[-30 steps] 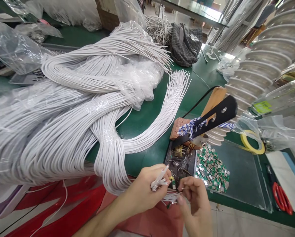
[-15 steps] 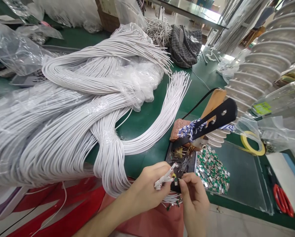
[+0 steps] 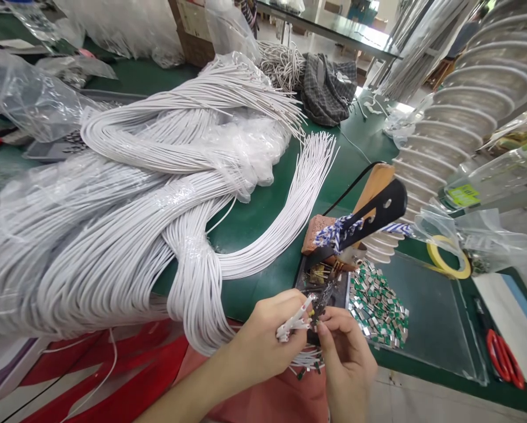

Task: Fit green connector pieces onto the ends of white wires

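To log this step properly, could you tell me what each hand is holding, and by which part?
The left hand grips white wires near their ends; the right hand pinches something unclear.

A green table is seen. A big pile of white wires is laid across the left side of it, and the wires are bunched in long loops. Clear plastic bags are left near the far left corner. A checked cloth bag is set by the far edge. A small dark tray is set just right of the wires. Many small green and silver clips are spread on a clear sheet beside it. A roll of yellow tape is placed past the sheet, and a tool with red handles is laid near the right edge.
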A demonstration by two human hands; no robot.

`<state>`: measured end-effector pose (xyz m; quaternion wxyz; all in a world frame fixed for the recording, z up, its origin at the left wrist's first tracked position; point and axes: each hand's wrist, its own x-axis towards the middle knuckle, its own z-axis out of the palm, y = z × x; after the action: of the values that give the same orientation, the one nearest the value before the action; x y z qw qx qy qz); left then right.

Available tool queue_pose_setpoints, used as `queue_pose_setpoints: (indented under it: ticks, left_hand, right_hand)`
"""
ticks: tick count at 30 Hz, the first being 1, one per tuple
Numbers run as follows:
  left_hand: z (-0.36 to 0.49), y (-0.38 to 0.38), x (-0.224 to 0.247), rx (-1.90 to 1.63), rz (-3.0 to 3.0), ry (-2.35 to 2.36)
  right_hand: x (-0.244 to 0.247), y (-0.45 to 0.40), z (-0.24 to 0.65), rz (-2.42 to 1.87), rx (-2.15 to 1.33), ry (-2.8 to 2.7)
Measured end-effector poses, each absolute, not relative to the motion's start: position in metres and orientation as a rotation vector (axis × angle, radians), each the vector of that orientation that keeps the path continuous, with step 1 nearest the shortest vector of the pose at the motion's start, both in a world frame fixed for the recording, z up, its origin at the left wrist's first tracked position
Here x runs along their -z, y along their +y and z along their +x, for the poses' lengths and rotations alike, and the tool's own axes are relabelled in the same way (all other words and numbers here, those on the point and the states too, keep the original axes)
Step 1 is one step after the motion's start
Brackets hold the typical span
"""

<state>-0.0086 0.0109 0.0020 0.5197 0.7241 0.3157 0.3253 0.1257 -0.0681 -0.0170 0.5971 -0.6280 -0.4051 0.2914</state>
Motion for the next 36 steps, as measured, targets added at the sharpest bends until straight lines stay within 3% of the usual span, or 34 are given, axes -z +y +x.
queue_pose_setpoints:
  ticks: [11, 18, 36]
  left_hand:
    - [-0.007, 0.013, 0.003, -0.799, 1.672, 0.835]
    - [-0.006, 0.008, 0.012, -0.763, 1.573, 0.870]
    - [-0.003, 0.012, 0.001, -0.841, 1.658, 0.811]
  right_hand:
    - [0.021, -0.070, 0.126, -1.517, -0.559, -0.893]
    - [0.030, -0.078, 0.133, -1.598, -0.838, -1.060]
    - [0.026, -0.077, 0.140, -1.467, -0.827, -1.002]
